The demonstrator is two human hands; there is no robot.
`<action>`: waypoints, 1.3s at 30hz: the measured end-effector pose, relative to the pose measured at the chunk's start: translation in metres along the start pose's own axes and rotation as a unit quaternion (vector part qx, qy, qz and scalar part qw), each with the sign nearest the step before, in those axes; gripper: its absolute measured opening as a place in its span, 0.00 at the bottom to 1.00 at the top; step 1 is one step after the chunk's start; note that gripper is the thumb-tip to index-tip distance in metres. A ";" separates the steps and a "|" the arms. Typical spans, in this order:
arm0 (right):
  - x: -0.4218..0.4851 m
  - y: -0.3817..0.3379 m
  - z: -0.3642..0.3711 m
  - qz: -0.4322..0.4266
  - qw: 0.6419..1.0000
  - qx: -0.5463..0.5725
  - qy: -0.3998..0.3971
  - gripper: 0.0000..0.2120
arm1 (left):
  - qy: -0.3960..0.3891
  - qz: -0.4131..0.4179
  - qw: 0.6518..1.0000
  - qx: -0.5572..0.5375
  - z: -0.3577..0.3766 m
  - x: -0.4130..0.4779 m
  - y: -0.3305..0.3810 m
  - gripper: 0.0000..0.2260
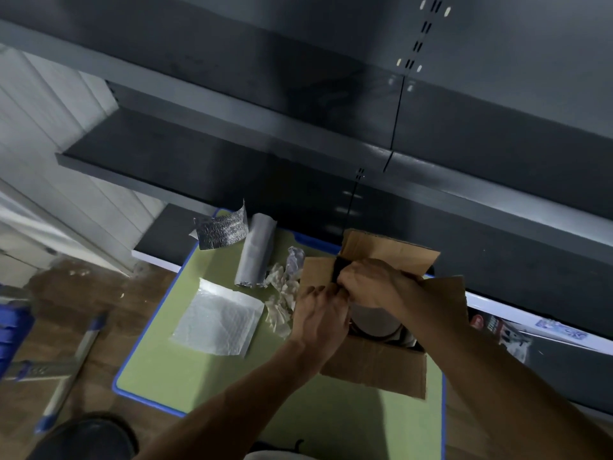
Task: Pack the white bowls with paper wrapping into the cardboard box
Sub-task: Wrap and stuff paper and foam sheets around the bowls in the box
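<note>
Here, both hands work at the near-left rim of the open cardboard box [374,370], which stands on the green mat [199,376]. The left hand [318,315] and the right hand [368,283] meet fingertip to fingertip. Each hand's fingers are curled, but blur hides whether they pinch paper, a flap edge or nothing. A white bowl [374,322] lies inside the box, just below and right of the fingertips, with its round outline partly hidden by the right wrist. Crumpled paper [282,293] lies outside the box, just left of the left fingers, and a bubble-wrap sheet [219,320] lies farther left.

The step appears to be tucking padding beside the bowl. It is best done with the fingertips pressing paper down between bowl and wall, not onto the bowl's rim. The flaps should stay splayed, and the gap should be filled until the bowl cannot shift.
</note>
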State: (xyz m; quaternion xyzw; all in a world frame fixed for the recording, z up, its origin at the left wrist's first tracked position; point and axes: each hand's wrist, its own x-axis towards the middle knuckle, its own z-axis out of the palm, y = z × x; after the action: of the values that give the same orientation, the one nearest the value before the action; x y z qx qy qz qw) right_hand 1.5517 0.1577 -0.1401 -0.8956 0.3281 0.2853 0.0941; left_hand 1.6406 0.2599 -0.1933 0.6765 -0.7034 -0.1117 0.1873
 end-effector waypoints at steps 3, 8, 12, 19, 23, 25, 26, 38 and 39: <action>-0.011 0.003 -0.003 0.014 0.999 0.042 0.015 0.09 | 0.013 0.014 1.000 -0.001 -0.003 -0.003 -0.001 0.08; -0.043 0.021 -0.008 0.059 0.989 0.086 0.101 0.24 | 0.022 0.030 0.999 -0.015 -0.017 -0.011 -0.003 0.13; -0.052 0.012 -0.009 0.052 0.979 0.090 0.174 0.26 | 0.058 0.041 0.997 -0.041 -0.034 -0.025 -0.021 0.10; -0.011 -0.054 -0.015 0.004 0.951 0.157 0.266 0.20 | 0.091 -0.037 0.995 0.004 -0.051 -0.024 -0.089 0.02; 0.023 -0.081 -0.016 0.003 0.950 0.186 0.250 0.20 | 0.061 -0.111 0.992 0.022 -0.055 -0.020 -0.149 0.09; 0.041 -0.089 -0.015 0.008 0.954 0.182 0.239 0.21 | 0.028 -0.164 0.986 0.024 -0.057 -0.013 -0.182 0.15; 0.048 -0.092 -0.014 0.009 0.956 0.178 0.233 0.21 | 0.008 -0.193 0.981 0.027 -0.057 -0.008 -0.198 0.17; 0.118 -0.109 -0.013 0.066 0.986 0.111 0.102 0.28 | -0.150 -0.249 0.954 0.068 -0.019 0.046 -0.290 0.22; 0.122 -0.109 -0.012 0.067 0.987 0.110 0.100 0.28 | -0.152 -0.250 0.954 0.064 -0.017 0.048 -0.292 0.21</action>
State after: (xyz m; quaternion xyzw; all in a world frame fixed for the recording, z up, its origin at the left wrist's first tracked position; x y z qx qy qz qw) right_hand 1.7026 0.1718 -0.2017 -0.8798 0.4244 0.1626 0.1394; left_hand 1.9129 0.1963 -0.2928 0.8162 -0.5379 -0.2106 0.0006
